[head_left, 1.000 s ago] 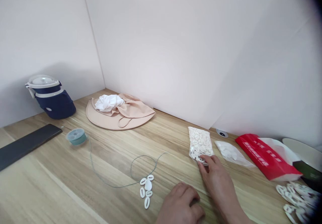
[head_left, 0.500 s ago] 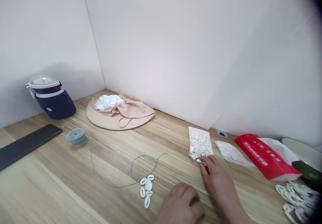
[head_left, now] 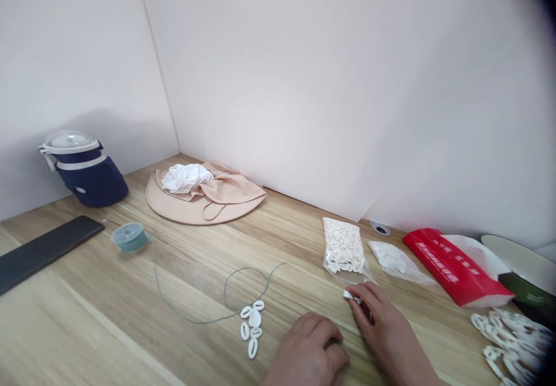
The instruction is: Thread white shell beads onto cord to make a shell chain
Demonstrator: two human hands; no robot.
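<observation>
My right hand pinches a small white cowrie shell between thumb and fingertips, just in front of a clear bag of white shells. Loosely bent on the tabletop, my left hand holds nothing that I can see, and its thumb stands apart from the fingers. To its left lies a small group of cut cowrie shells around a smooth white piece. A grey-green cord runs from these shells, with a loop behind them, to a spool at the left.
A dark flat slab and a blue lidded container are at the left. A beige sun hat with white cloth lies farther back. Rightward are a small clear bag, a red packet and strung shells.
My right hand has drawn back from the mouth of the shell bag toward me, with a cowrie shell in its fingertips. My left hand has stayed nearly in place.
</observation>
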